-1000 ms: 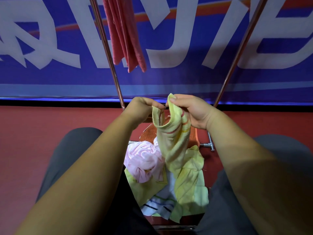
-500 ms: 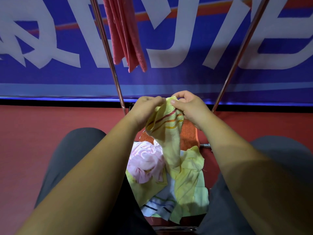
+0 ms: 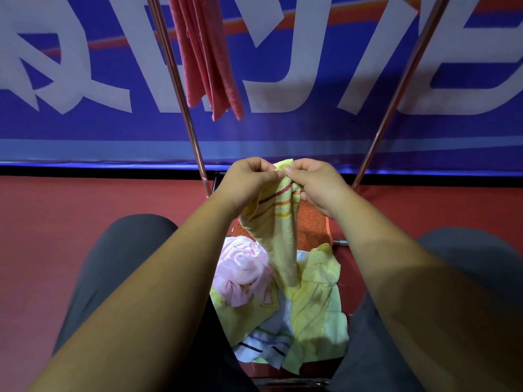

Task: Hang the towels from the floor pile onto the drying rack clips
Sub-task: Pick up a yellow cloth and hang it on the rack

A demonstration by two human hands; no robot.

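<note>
Both hands (image 3: 278, 182) are pinching the yellow towel's (image 3: 278, 236) top edge, fingers clamped; its trailing end risks snagging the pile (image 3: 283, 306).

A crumpled pile of pink, yellow, orange and blue-striped white towels (image 3: 311, 301) is spread on the red matte floor (image 3: 85, 207), directly below the grip.

The yellow striped towel (image 3: 278, 230) is looped terry cloth, matt. The pink towel (image 3: 243, 271) shows a soft sheen. The rack poles (image 3: 181, 89) are glossy metal. The floor (image 3: 85, 207) is matt red.
</note>
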